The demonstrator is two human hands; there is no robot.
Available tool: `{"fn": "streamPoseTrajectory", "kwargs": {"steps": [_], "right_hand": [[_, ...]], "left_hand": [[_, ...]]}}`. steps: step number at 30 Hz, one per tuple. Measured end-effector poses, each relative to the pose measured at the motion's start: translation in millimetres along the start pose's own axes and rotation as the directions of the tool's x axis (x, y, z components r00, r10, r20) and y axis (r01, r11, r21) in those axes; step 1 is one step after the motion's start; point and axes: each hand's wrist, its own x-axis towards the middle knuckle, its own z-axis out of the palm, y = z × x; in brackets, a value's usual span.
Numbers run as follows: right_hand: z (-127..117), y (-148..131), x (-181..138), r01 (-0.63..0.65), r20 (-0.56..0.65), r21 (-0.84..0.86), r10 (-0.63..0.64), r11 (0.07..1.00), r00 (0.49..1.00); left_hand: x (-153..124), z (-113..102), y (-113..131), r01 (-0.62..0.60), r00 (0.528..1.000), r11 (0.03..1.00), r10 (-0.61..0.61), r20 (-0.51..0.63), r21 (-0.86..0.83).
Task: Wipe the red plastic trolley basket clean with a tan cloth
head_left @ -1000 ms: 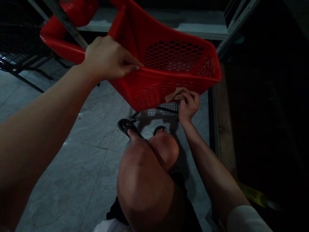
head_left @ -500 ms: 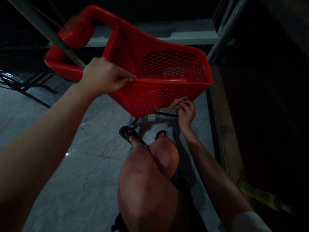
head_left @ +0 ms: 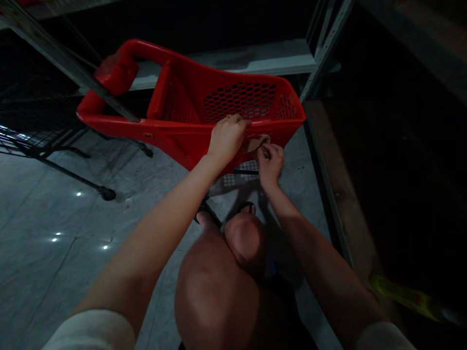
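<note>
Cart of glossy red plastic point(head_left: 178, 139), its walls pierced with hexagonal holes, stands on a grey tiled floor point(head_left: 65, 291) in front of the person's bent knees point(head_left: 211, 267). The left hand point(head_left: 228, 138) lies on its near rim, fingers bent over the edge; how firmly they grip cannot be told. The right hand point(head_left: 270, 164), just beside it, has its fingers pinched on a crumpled brown cloth point(head_left: 256, 143) at the near wall's outer face. A pale, flat shelf point(head_left: 270, 61) runs behind the cart.
</note>
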Motion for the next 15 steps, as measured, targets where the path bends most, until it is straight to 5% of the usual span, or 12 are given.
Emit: {"fn": "streamPoseTrajectory", "kwargs": {"steps": [6,12,15], "right_hand": [[-16.7,-13.2,42.5,0.162,-0.087,0.041,-0.158,0.986,0.984],[-11.4,13.0,-29.9,-0.003,0.003,-0.068,0.003,0.998,1.0],[-13.9,16.2,-35.0,-0.04,-0.043,-0.056,0.037,0.998,0.998]], "left_hand": [[-14.0,28.3,-5.1,0.059,0.982,0.997,-0.067,-0.177,-0.049],[-27.3,28.2,-3.5,0.019,0.973,0.998,-0.034,-0.228,-0.067],[-30.2,27.2,-4.3,0.013,0.974,0.997,-0.03,-0.226,-0.075]]}}
